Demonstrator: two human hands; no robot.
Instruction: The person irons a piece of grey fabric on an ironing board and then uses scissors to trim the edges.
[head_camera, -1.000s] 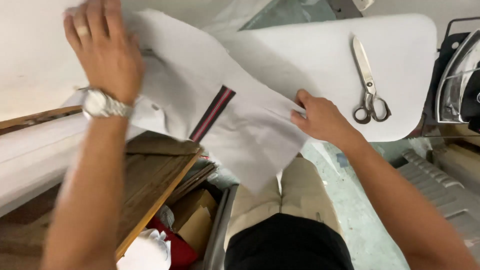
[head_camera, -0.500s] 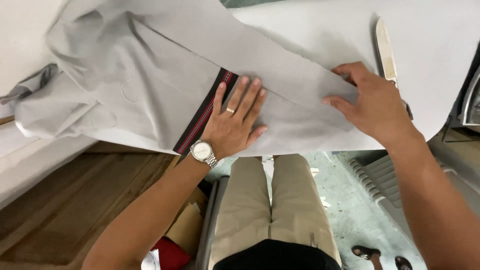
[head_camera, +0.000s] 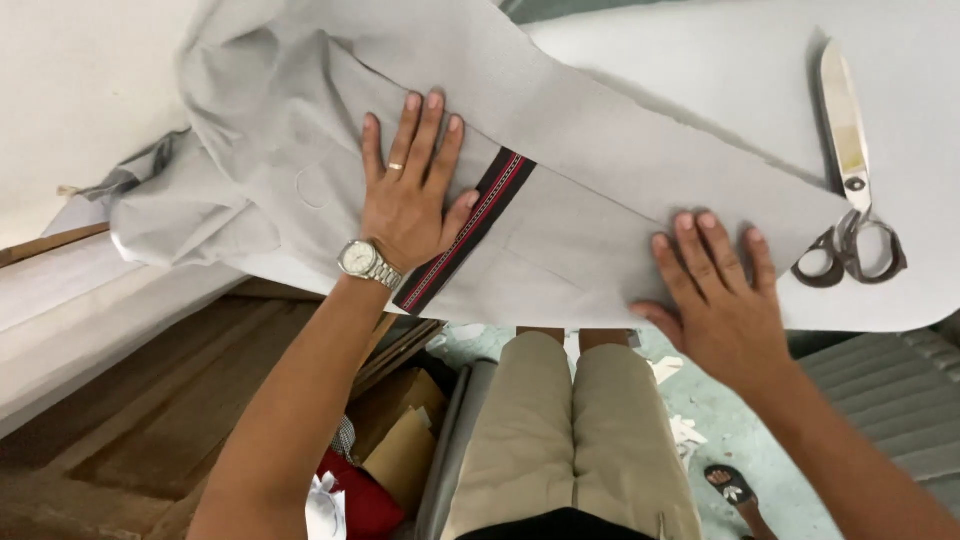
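1. My left hand (head_camera: 412, 195) lies flat and open, palm down, on the grey cloth (head_camera: 600, 190), fingers spread and pointing away from me. It grips nothing, only presses. There is a ring on one finger and a watch (head_camera: 365, 262) on the wrist.
2. My right hand (head_camera: 718, 295) is also open and flat, fingers spread. Its fingertips rest on the near edge of the cloth while the heel of the hand hangs off the edge of the white board (head_camera: 700, 70).
3. The cloth lies on the board under both hands. Its long axis runs from the bunched part beyond and to the left of my left hand, down and across to a narrow end just right of my right hand's fingertips. That narrow end points toward the scissors (head_camera: 850, 170).
4. A dark striped band (head_camera: 465, 232) crosses the cloth at a slant, touching my left thumb and running from just right of my fingers down to the near edge by my wrist.
5. The scissors lie on the board right of my right hand, near but apart from it, handles toward me and blades pointing away.
6. Left of my left hand the cloth is crumpled; it may be folded double there, but I cannot be sure.
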